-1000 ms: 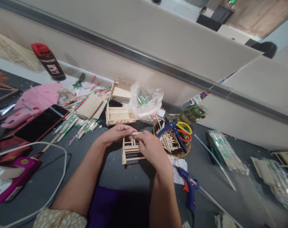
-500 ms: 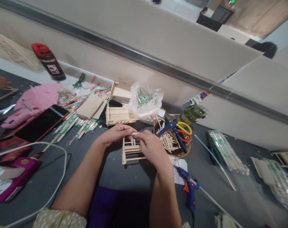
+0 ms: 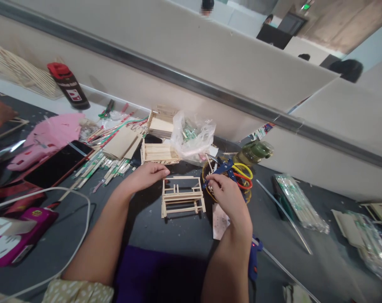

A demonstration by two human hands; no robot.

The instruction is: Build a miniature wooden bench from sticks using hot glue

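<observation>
A small bench-like model (image 3: 182, 197) of thin wooden sticks stands on the dark table in front of me. My left hand (image 3: 146, 175) rests at its top left corner, its curled fingertips on the upper rail. My right hand (image 3: 228, 196) is to the right of the model, over a round basket (image 3: 247, 197) of short sticks. Its fingers are pinched together at the basket's near rim; I cannot tell whether a stick is between them. Blue-handled cutters (image 3: 223, 167) and yellow and red scissors (image 3: 244, 175) lie in the basket.
A blue glue gun (image 3: 253, 261) lies under my right forearm. A slatted stick box (image 3: 158, 153), a plastic bag (image 3: 192, 136), wrapped chopsticks (image 3: 98, 162), a phone (image 3: 57, 163), a white cable (image 3: 80, 235) and a green bottle (image 3: 254, 152) crowd the table. A partition wall runs behind.
My right hand has left the model and moved right to the stick basket. The model now stands uncovered, with a long stick across its top. My left hand stays at its left corner.
</observation>
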